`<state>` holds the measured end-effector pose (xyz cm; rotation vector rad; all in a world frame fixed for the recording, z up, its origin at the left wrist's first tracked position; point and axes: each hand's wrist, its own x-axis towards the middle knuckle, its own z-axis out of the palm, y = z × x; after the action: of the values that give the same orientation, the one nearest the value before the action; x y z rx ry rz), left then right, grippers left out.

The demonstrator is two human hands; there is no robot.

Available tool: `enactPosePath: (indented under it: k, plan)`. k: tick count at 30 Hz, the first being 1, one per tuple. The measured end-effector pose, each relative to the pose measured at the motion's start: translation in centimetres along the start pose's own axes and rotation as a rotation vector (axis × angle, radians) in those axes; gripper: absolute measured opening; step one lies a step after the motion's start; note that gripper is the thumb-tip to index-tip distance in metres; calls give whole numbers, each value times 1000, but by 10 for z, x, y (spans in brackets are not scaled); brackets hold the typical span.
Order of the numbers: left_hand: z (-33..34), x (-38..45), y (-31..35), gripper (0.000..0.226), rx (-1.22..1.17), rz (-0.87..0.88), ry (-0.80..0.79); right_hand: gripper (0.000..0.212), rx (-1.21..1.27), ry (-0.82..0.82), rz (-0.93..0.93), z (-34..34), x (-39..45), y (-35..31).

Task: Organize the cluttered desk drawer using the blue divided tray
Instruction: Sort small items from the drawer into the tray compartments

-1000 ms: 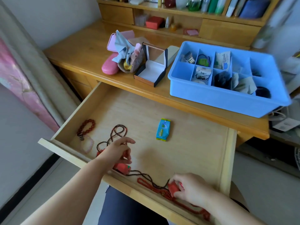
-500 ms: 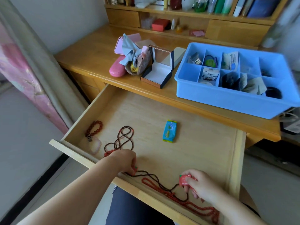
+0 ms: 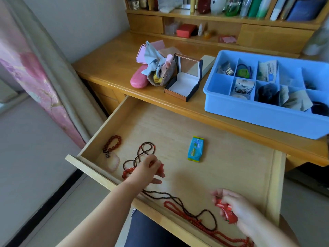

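Carefully | your left hand [image 3: 148, 172] pinches a small red piece [image 3: 161, 167] | right hand [image 3: 235, 207] grips a red wrapper [image 3: 226, 210] | bead strings [image 3: 187, 209] tangled at near drawer [image 3: 231, 157] edge, may snag | blue tray [image 3: 267, 114] far right on desk [image 3: 115, 65]

The blue tray [image 3: 263, 120] runs off the right edge; its far compartments' contents are blurred.

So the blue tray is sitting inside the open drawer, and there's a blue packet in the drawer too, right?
Not quite. The head view shows the tray on the desk above the drawer, not inside it. The blue packet does lie in the drawer.
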<state>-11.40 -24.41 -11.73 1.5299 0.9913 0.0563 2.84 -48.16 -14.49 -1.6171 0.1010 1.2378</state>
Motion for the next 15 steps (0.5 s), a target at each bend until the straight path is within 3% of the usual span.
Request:
enactPosePath:
  k: [2, 5, 9, 11, 13, 15]
  plan:
    - [-26, 7, 3, 15, -85, -48, 191, 30, -30, 23, -30, 0, 3, -4]
    - [-75, 22, -1, 17, 384, -67, 379, 22, -75, 47, -74, -3, 6, -9]
    - [-93, 36, -13, 22, 1119, -224, 225, 15, -138, 71, -86, -8, 8, -12]
    - [-76, 40, -19, 26, 1204, -280, 82, 14, -139, 78, -79, -8, 8, -12]
    - [-52, 39, -20, 24, 1204, -196, -28, 13, -105, 74, -64, -7, 6, -13]
    - [-32, 32, -14, 21, 1153, -80, 16, 12, -32, 62, -51, -7, 5, -14]
